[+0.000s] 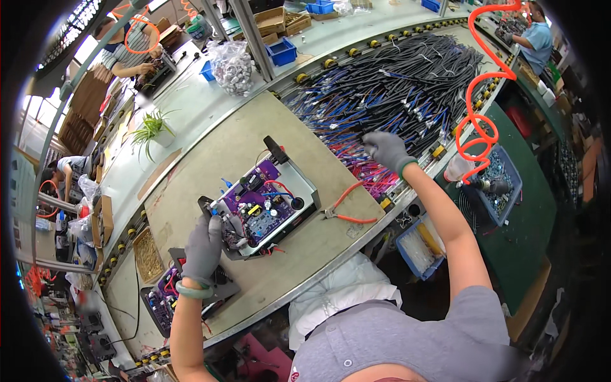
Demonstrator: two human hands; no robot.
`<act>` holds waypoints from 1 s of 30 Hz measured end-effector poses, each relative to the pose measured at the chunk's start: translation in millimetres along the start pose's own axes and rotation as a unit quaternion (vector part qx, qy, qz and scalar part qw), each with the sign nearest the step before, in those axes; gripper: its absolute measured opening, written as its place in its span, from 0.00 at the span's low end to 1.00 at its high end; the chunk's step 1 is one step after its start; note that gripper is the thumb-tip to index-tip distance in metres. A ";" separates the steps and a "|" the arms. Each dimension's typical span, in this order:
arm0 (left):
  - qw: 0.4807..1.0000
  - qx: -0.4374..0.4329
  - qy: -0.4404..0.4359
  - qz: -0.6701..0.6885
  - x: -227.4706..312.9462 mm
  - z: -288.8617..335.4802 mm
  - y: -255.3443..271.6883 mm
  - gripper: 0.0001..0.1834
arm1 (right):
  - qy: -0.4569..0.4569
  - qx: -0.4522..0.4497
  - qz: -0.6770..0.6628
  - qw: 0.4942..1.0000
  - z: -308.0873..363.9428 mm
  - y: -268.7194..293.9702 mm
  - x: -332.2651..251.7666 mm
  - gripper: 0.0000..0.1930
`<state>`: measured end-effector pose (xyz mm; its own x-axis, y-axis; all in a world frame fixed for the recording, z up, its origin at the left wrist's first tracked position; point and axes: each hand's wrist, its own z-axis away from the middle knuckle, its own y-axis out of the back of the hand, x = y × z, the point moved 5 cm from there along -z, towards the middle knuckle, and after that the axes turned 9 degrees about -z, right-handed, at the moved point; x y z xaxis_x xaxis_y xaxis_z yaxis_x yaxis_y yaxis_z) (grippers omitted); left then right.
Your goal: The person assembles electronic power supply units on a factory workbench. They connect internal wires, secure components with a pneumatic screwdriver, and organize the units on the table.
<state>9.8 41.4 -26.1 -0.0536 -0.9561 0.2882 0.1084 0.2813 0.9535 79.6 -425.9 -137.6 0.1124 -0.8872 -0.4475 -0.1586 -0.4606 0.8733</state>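
My left hand, in a grey glove, grips the near-left end of an open metal casing. Inside it sits a purple circuit board with capacitors and red and blue wires; a black end piece stands at its far corner. My right hand, gloved too, reaches out over the bundle of black cables, close to their blue and red wire ends. Its fingers are slightly apart and seem to hold nothing. Orange-handled cutters lie on the board right of the casing.
A second purple-board unit lies near my left forearm. A tray of small brass-coloured parts stands at the left. An orange coiled hose hangs at the right above a blue bin of screws. Other people work farther back.
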 end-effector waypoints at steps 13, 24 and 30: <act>0.945 0.254 -0.195 -0.071 74.8 118.2 16.2 0.19 | -0.001 0.190 0.049 0.981 -10.7 -2.5 33.2 0.07; 0.972 0.111 -0.188 0.085 101.5 140.5 -120.7 0.17 | 0.172 -0.115 0.165 0.964 9.0 -99.8 -2.1 0.11; 0.969 0.107 -0.194 0.113 110.8 140.5 -131.7 0.15 | 0.190 -0.149 0.299 0.923 -1.7 -68.2 -26.6 0.05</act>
<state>-149.9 -90.0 -107.4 -0.4268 -0.7769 0.4628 -0.0455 0.5296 0.8470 89.1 -370.8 -184.9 0.4374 -0.8804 0.1830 -0.0333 0.1875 0.9817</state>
